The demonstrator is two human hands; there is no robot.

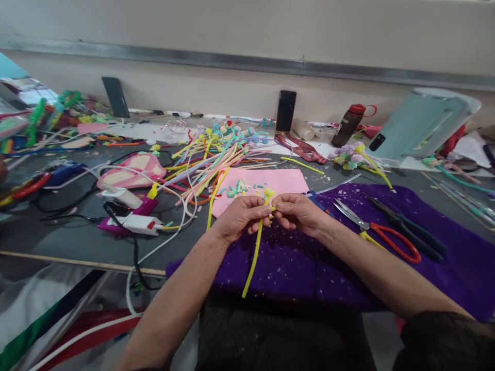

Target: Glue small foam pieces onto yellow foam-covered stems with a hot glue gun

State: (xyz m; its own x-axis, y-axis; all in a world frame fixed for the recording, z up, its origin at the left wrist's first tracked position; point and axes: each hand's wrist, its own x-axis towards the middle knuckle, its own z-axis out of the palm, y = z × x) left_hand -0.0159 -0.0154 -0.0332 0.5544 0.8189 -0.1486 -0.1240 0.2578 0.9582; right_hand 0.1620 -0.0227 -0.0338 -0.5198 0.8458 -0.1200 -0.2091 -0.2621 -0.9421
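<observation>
Between my two hands is a yellow pipe cleaner [253, 263], its long stem hanging down toward my lap and its top bent into a small looped cluster. My left hand [247, 214] pinches the stem just below that cluster. Thumb and fingertips of my right hand [292, 210] are closed on a short yellow piece at the same spot; whether it is a separate strand I cannot tell. Behind my hands lies a pink mat [270, 180] scattered with short cut bits in green and cream. Under my forearms a purple cloth [278, 268] covers the table edge.
Red-handled scissors [386, 234] and dark pliers [410, 229] lie on the cloth at right. Many coloured pipe cleaners [228, 149] pile up behind the mat. A power strip [135, 216] with cables sits left. A phone [286, 111], bottle [350, 123] and pale green kettle [417, 123] stand behind.
</observation>
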